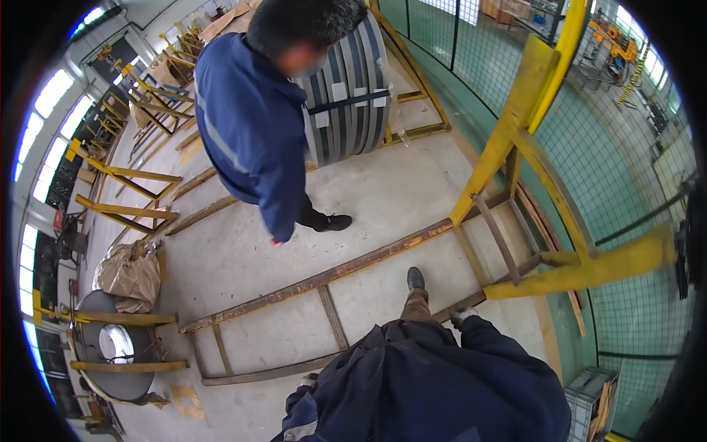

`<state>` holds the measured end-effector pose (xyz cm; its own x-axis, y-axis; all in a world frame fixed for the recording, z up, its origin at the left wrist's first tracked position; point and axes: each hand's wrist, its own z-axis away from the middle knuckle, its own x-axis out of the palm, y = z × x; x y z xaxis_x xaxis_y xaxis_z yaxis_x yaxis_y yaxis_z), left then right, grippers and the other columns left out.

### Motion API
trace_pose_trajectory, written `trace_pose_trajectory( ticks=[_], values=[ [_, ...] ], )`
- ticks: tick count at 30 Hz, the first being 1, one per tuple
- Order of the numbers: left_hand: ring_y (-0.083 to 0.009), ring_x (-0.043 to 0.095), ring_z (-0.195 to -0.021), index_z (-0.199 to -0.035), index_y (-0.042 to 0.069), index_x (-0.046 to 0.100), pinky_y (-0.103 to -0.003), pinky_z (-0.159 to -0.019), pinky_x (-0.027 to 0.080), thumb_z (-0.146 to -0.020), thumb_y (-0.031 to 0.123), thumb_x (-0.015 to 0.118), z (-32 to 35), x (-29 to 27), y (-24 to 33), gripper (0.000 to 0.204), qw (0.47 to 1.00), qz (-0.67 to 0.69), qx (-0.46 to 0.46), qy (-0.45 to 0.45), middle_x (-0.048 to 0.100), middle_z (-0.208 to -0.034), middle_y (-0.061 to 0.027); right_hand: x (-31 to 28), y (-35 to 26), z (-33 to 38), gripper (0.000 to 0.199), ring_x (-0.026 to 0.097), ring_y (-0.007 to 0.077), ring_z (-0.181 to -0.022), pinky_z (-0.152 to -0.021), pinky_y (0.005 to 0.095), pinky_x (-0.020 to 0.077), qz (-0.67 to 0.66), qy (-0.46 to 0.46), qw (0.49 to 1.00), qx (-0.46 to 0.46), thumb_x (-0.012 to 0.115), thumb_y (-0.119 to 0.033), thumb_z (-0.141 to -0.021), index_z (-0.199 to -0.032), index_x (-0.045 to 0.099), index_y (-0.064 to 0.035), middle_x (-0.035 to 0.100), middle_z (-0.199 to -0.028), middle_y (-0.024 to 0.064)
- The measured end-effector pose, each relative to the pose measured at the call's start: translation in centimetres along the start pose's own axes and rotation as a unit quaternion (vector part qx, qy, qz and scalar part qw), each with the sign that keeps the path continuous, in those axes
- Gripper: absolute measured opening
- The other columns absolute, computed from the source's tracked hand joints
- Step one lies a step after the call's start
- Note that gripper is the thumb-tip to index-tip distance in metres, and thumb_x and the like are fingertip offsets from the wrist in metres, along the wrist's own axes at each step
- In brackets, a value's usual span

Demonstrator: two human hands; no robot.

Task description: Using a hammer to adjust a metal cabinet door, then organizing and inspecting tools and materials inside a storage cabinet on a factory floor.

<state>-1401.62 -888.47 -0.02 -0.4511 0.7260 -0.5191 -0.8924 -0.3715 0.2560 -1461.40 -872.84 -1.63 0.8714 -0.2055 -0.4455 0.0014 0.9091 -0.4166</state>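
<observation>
A long, brown, worn metal frame with crossbars lies on the floor in front of me. Yellow slanted posts rise at its right end. My right hand, which looks gloved, is beside the near rail, close to a yellow post; its fingers are too small to make out. Only a bit of my left hand shows past my sleeve, by the near rail further left, with its fingers hidden. My shoe stands between the two rails.
A co-worker in a blue jacket stands beyond the far rail, beside large strapped grey coils. Left are another coil, brown wrapping and yellow racks. Mesh fencing runs along the right, with a grey crate nearby.
</observation>
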Motion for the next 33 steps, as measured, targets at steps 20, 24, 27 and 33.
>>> trace_pose_trajectory(
  ticks=[20,24,27,33],
  values=[
    [-0.0217,0.064,-0.089,-0.097,0.005,0.068,-0.033,-0.082,0.05,-0.08,0.014,0.061,2.5,-4.3,27.1,0.021,0.991,0.111,-0.033,0.064,0.069,-0.096,-0.0101,-12.6,-21.9,-17.3,0.037,0.062,0.0212,-0.057,-0.055,0.0351,0.049,0.006,-0.174,0.982,0.07,0.059,-0.036,-0.085,-0.08,0.065,0.0006,0.066,-0.071,0.011],
    [-0.0244,0.064,-0.094,-0.099,0.005,0.068,-0.033,-0.085,0.049,-0.078,0.016,0.06,1.0,-4.7,26.4,0.025,0.994,0.094,-0.024,0.052,0.068,-0.098,-0.0133,-11.7,-21.9,-17.6,0.037,0.061,0.021,-0.056,-0.053,0.0352,0.0478,-0.011,-0.169,0.983,0.072,0.06,-0.036,-0.084,-0.078,0.065,-0.0002,0.065,-0.068,0.011],
    [-0.0253,0.064,-0.095,-0.099,0.006,0.068,-0.033,-0.085,0.049,-0.077,0.017,0.059,-1.4,-5.1,24.4,0.027,0.996,0.077,-0.01,0.034,0.068,-0.098,-0.0144,-11.5,-22.9,-18.1,0.036,0.06,0.0201,-0.053,-0.05,0.0347,0.0462,-0.033,-0.163,0.984,0.061,0.062,-0.036,-0.083,-0.076,0.064,-0.0007,0.064,-0.065,0.01],
    [-0.023,0.064,-0.091,-0.1,0.005,0.067,-0.032,-0.083,0.049,-0.079,0.021,0.065,-6.5,-7.1,21.0,0.027,0.998,0.016,-0.019,0.054,0.069,-0.096,-0.0097,-9.6,-25.5,-17.5,0.034,0.059,0.0208,-0.052,-0.047,0.0332,0.0474,-0.049,-0.116,0.99,0.057,0.058,-0.031,-0.086,-0.078,0.061,0.0015,0.062,-0.065,0.0101]
  ],
)
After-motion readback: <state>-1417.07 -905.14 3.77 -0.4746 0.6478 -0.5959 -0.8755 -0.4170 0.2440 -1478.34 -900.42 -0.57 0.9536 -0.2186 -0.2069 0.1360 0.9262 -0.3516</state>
